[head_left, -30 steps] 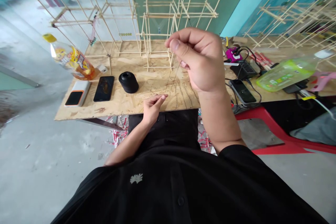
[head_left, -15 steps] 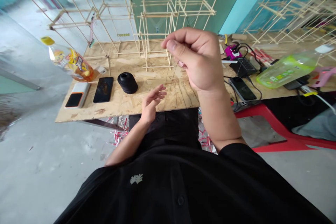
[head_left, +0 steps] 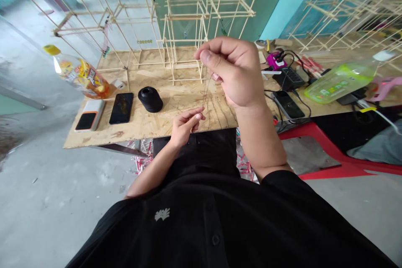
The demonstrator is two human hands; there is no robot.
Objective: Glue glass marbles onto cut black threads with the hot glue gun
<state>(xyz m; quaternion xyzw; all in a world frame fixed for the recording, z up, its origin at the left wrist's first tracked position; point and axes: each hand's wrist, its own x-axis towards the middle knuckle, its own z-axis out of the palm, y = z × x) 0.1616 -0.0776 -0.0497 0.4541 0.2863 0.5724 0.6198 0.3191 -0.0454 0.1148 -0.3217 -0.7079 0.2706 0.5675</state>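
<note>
A thin dark thread (head_left: 205, 92) runs between my two hands above the board tabletop (head_left: 176, 92). My right hand (head_left: 235, 69), raised high, pinches its upper part between thumb and forefinger. Lower down, close to the table's front edge, my left hand (head_left: 186, 127) has thumb and fingers closed on the thread's lower end. More dark thread strands (head_left: 221, 111) lie on the board beneath and to the right of the left hand. The black spool-shaped object (head_left: 150, 99) stands left of my hands; I cannot make out whether thread is wound on it.
Thin wooden stick frames (head_left: 185, 42) rise behind my hands. At left are an orange drink bottle (head_left: 84, 77), a phone (head_left: 121, 108) and a white power bank (head_left: 90, 115). A green bottle (head_left: 342, 81), another phone (head_left: 288, 105) and cables lie right, by a red chair (head_left: 323, 150).
My left hand has moved slightly right and closed its fingers on the lower end of the thread. The right hand keeps its pinch in nearly the same place.
</note>
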